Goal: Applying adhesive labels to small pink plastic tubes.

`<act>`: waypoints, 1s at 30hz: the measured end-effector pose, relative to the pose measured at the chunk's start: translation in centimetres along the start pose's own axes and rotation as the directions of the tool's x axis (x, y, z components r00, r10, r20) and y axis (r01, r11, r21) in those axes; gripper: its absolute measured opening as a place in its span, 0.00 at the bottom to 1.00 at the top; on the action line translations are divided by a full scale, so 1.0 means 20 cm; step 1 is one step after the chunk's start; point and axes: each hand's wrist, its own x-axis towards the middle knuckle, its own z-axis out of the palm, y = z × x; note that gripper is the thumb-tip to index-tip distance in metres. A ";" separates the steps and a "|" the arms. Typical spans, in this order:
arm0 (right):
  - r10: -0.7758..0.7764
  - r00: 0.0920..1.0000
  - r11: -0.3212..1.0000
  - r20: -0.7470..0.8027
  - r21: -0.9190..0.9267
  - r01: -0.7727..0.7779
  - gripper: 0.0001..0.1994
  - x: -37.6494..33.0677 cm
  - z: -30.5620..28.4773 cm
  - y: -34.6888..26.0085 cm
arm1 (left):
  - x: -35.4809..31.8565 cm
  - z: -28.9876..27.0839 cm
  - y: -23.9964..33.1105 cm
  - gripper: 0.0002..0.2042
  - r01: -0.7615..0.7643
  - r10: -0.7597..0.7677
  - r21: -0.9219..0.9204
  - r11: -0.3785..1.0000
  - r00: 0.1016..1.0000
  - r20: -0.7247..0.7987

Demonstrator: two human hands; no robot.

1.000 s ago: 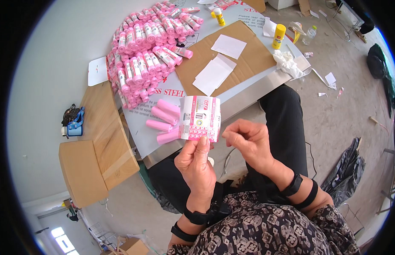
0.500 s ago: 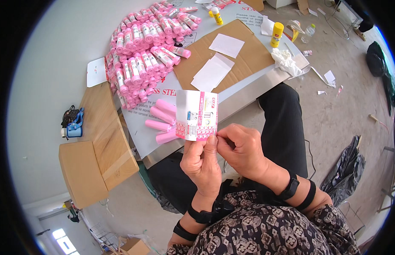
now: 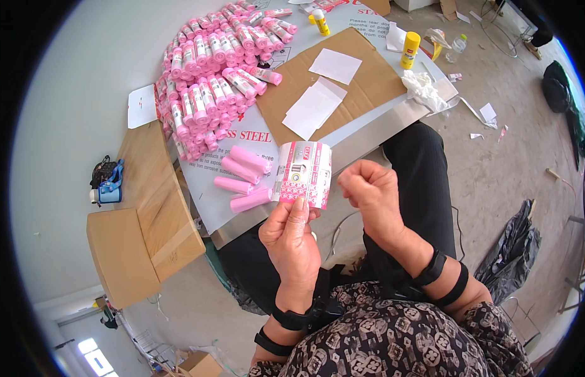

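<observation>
Fingers (image 3: 298, 207) of my left hand (image 3: 291, 235) pinch the pink-and-white labelled roll (image 3: 303, 174) above the table edge (image 3: 368, 141), while my right hand (image 3: 371, 191), moments ago at the label, has withdrawn into an empty fist, wrapping seemingly finished.

Makeshift packing workshop, heap of pink labelled rolls (image 3: 210, 75) on a low metal sheet table (image 3: 368, 141), cardboard work mat (image 3: 361, 88), yellow glue bottles (image 3: 410, 50), paper scraps on bare concrete floor (image 3: 506, 157)
</observation>
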 end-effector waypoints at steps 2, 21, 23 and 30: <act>0.069 0.998 0.990 0.009 0.119 -0.069 0.10 0.02 -0.05 0.02 | 0.01 -0.01 0.00 0.05 0.013 -0.013 -0.018 1.000 1.000 0.001; 0.129 0.956 0.972 0.263 0.155 -0.174 0.05 -0.06 0.02 -0.02 | -0.01 -0.02 -0.04 0.04 -0.071 0.058 0.321 0.945 0.997 0.049; 0.122 0.968 0.977 0.217 0.146 -0.156 0.05 -0.07 0.03 -0.01 | -0.03 -0.01 -0.05 0.03 -0.093 0.084 0.356 0.930 0.996 0.042; 0.060 0.980 0.995 0.187 0.070 -0.074 0.07 -0.10 0.06 -0.02 | -0.06 -0.03 -0.02 0.04 -0.181 0.176 0.432 0.884 0.983 0.052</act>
